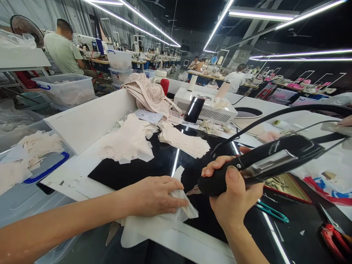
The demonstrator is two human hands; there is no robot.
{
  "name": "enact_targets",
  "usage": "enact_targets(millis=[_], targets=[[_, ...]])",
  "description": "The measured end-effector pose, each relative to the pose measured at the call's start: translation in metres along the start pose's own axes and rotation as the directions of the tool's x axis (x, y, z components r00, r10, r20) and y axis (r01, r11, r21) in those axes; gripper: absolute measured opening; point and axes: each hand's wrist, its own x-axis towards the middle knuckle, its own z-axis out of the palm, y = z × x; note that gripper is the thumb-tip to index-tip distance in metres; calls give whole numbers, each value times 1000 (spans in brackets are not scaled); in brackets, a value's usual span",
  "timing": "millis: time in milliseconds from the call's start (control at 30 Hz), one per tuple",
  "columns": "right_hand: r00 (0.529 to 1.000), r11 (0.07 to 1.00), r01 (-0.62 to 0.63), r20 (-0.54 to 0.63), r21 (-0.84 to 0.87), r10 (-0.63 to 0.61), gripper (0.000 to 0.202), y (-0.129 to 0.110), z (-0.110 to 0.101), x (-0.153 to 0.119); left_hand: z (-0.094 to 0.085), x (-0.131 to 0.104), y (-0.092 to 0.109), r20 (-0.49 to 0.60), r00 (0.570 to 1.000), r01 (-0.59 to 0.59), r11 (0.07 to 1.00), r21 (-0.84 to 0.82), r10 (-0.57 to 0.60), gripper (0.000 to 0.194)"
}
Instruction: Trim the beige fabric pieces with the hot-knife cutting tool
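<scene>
So your cloth (176, 209) is in the lower middle of the frame, bunched at the near edge of the desk (202, 240). Your left hand (154, 195) has its fingers curled over it, grasping it. Your right hand (235, 198) is clenched round the black tool (264, 163), just right of center, held up off the cloth.

Progress-wise, I'd call it mid-job: one lot in hand, with the left stack (129, 137) and right stack (185, 141) lying fanned out near center, neither being touched. Can't tell which of those is done or still waiting, so no honest count of what's left from me.

Further out, the teal cutter (272, 212) and red scissors (334, 234) sit lower right, near the tray (291, 187). The cable (277, 109) arcs over the right side and looks like the likeliest snag. Behind the stacks, the lace pile (150, 93), black cup (194, 109) and white box (205, 104) crowd the back of the desk, so I'd say reaching that way is a bit tight. There's a seated person (64, 49) upper left, well apart from you.
</scene>
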Motion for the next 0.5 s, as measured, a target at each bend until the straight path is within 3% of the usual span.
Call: enact_targets(millis=[500], targets=[[1000, 1000, -6, -2, -11, 6, 45, 5, 5, 4, -1, -2, 1, 25, 998, 61, 998, 15, -62, 35]])
